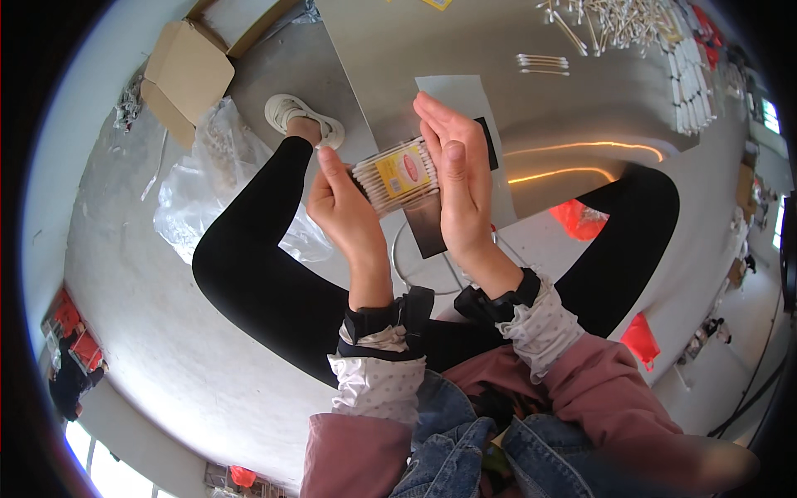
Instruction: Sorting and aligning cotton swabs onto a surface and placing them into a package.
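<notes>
A clear pack of cotton swabs (pixel 390 178) with a yellow label is held up in front of me, tilted, its swab tips at the two ends. My left hand (pixel 347 212) supports it at the left end; the thumb points up and the other fingers are mostly hidden by the pack. Against the right end rests my right hand (pixel 462 178), its fingers stretched out straight and its thumb raised. Beneath them, a grey sheet (pixel 461 87) and a dark flat piece (pixel 429 232) show by the table's corner.
On the metal-grey table (pixel 398 50) lie a heap of loose swabs (pixel 618 25), a small row of swabs (pixel 542 63) and stacked packs (pixel 691 87). An opened cardboard box (pixel 187 75) and clear plastic bags (pixel 212 183) are on the floor at left. A red bag (pixel 579 220) is under the table.
</notes>
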The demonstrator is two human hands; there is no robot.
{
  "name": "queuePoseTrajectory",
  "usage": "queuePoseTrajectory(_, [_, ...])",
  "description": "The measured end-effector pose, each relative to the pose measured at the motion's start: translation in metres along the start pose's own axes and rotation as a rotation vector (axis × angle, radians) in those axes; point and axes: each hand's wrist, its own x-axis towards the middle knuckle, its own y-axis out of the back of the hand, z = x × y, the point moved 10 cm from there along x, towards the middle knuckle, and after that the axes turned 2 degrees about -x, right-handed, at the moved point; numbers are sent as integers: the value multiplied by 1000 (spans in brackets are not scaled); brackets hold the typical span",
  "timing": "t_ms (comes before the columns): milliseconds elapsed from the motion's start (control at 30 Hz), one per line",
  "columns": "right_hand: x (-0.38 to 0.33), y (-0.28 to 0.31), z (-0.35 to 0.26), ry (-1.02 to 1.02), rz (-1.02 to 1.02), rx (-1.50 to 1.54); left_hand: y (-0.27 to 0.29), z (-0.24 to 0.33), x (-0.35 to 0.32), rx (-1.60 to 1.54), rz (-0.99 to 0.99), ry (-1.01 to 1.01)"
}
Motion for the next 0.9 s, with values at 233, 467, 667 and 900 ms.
queuePoseTrajectory(233, [0,-5,1,-8,-66,22,2,-9,1,-76,11,19])
queuePoseTrajectory(467, [-5,-11,0,53,-106,-56,-2,-10,6,49,-76,-21])
queuePoseTrajectory(667, [1,-6,3,-40,-40,137,22,-25,12,-191,-59,115])
queuePoseTrajectory(900, [2,5,10,-68,-8,247,28,-17,6,57,-176,181])
